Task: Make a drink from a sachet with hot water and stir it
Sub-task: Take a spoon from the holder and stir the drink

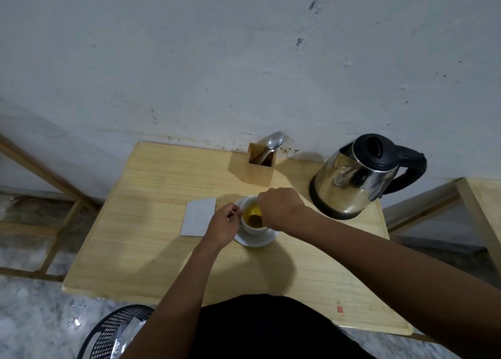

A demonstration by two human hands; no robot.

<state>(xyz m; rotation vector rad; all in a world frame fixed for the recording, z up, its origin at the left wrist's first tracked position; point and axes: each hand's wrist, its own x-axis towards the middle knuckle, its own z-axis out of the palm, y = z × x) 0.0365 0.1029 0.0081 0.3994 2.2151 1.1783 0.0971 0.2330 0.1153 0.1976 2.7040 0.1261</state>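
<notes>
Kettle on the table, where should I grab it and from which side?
Grip the kettle by its black handle, coming from the right: the loop juts out on that side, away from the cup, with room for fingers. The shiny steel body may be hot.
</notes>
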